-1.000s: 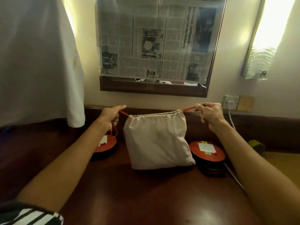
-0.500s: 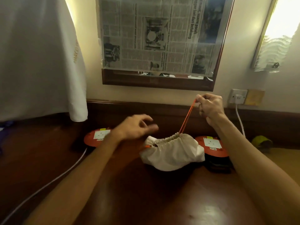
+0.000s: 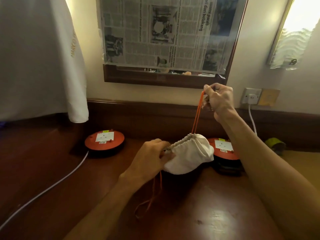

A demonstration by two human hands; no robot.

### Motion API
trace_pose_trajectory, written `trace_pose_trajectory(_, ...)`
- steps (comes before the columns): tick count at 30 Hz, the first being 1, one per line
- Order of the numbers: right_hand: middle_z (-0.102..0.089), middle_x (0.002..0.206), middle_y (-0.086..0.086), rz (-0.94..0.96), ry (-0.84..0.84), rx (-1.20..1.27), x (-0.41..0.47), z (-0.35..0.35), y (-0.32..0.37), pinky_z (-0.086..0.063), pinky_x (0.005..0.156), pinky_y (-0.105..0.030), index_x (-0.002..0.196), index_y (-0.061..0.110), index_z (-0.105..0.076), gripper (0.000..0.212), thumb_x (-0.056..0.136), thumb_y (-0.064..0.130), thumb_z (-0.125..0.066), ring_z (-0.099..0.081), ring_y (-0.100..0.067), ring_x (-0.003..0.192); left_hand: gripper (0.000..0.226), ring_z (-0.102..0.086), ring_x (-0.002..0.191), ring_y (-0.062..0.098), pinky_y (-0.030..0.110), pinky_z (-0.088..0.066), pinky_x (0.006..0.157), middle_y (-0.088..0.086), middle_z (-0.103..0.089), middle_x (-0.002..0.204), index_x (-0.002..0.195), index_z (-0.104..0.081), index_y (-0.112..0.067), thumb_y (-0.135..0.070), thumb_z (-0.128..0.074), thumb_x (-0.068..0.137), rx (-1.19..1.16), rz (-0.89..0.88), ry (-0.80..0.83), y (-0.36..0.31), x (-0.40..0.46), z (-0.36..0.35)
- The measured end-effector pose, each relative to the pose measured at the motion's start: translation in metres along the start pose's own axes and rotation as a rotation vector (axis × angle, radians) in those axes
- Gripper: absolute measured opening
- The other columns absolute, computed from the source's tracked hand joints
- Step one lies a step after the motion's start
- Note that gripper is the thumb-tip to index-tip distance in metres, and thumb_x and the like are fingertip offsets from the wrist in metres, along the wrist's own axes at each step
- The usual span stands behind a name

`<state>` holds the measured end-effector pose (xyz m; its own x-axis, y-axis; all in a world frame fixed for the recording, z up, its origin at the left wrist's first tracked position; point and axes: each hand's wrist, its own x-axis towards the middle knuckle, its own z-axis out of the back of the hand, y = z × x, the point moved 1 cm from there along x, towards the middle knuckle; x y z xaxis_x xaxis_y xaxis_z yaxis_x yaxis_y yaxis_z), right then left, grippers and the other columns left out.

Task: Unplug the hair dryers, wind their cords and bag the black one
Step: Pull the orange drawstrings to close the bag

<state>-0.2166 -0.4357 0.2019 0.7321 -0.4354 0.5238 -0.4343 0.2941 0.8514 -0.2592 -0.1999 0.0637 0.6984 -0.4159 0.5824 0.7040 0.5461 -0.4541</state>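
A cream cloth drawstring bag (image 3: pixel 190 156) lies bulging on the dark wooden desk (image 3: pixel 199 210), its gathered mouth facing up and left. My left hand (image 3: pixel 150 160) grips the bag at the left end of its puckered mouth. My right hand (image 3: pixel 219 99) is raised above it, pinching an orange drawstring (image 3: pixel 198 115) pulled taut upward from the bag. Another loop of orange drawstring (image 3: pixel 150 200) hangs loose under my left wrist. The bag's contents are hidden; no hair dryer shows.
Two red-topped cable reels stand at the back of the desk, the left reel (image 3: pixel 104 142) with a white cord (image 3: pixel 52 184) trailing left, the right reel (image 3: pixel 225 151) behind the bag. A wall socket (image 3: pixel 251 96) holds a white plug. White cloth (image 3: pixel 39 58) hangs at left.
The bag has dropped from hanging stretched between both hands onto the desk. My left hand let go of its drawstring and took hold of the bag's mouth; my right hand pulled its string upward.
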Motion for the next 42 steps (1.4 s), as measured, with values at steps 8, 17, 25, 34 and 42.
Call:
trace_pose_trajectory(8, -0.074, 0.103, -0.012, -0.233, 0.387, -1.034, -0.007, 0.040, -0.039, -0.057, 0.084, -0.041, 0.111, 0.008, -0.071, 0.021, 0.094, 0.020, -0.067, -0.070, -0.026, 0.091, 0.017, -0.068, 0.072, 0.008, 0.016, -0.052, 0.063, 0.003, -0.076, 0.084, 0.098, -0.079, -0.006, -0.022, -0.073, 0.096, 0.008, 0.039, -0.057, 0.023, 0.040, 0.008)
trace_pose_trajectory(17, -0.068, 0.116, 0.004, 0.197, 0.760, -0.930, -0.088, 0.007, -0.042, -0.048, 0.090, -0.023, 0.129, 0.020, -0.066, 0.038, 0.092, 0.028, -0.072, -0.064, -0.014, 0.109, 0.020, -0.063, 0.069, 0.004, 0.013, -0.043, 0.060, 0.005, -0.075, 0.084, 0.099, -0.080, -0.006, -0.024, -0.075, 0.094, 0.013, 0.083, -0.040, 0.027, 0.072, 0.016)
trace_pose_trajectory(25, -0.071, 0.082, 0.003, 0.263, 0.405, -0.639, -0.068, 0.016, -0.062, -0.049, 0.068, -0.020, 0.083, 0.009, -0.078, 0.007, 0.084, 0.015, -0.080, -0.065, -0.008, 0.078, 0.043, -0.065, 0.118, 0.013, 0.030, -0.052, 0.101, 0.000, -0.073, 0.124, 0.125, -0.073, -0.020, -0.041, -0.078, 0.088, -0.057, 0.131, 0.218, 0.038, 0.071, 0.038)
trace_pose_trajectory(34, -0.061, 0.078, -0.001, 0.359, 0.294, -0.693, -0.059, -0.005, -0.063, -0.048, 0.064, -0.035, 0.074, 0.008, -0.066, 0.022, 0.089, 0.020, -0.075, -0.057, -0.018, 0.072, 0.034, -0.066, 0.081, 0.021, 0.044, -0.060, 0.073, 0.005, -0.067, 0.088, 0.099, -0.060, -0.009, -0.042, -0.071, 0.093, 0.189, 0.223, -0.113, 0.039, 0.058, 0.027)
trace_pose_trajectory(42, -0.067, 0.065, -0.002, 0.197, 0.303, -0.565, -0.051, 0.001, -0.054, -0.041, 0.051, -0.014, 0.075, 0.009, -0.073, 0.025, 0.090, 0.029, -0.075, -0.056, -0.008, 0.057, 0.027, -0.062, 0.058, 0.019, 0.037, -0.056, 0.056, 0.009, -0.067, 0.065, 0.070, -0.068, -0.001, -0.017, -0.080, 0.086, 0.196, -0.059, -0.297, 0.049, 0.050, 0.026)
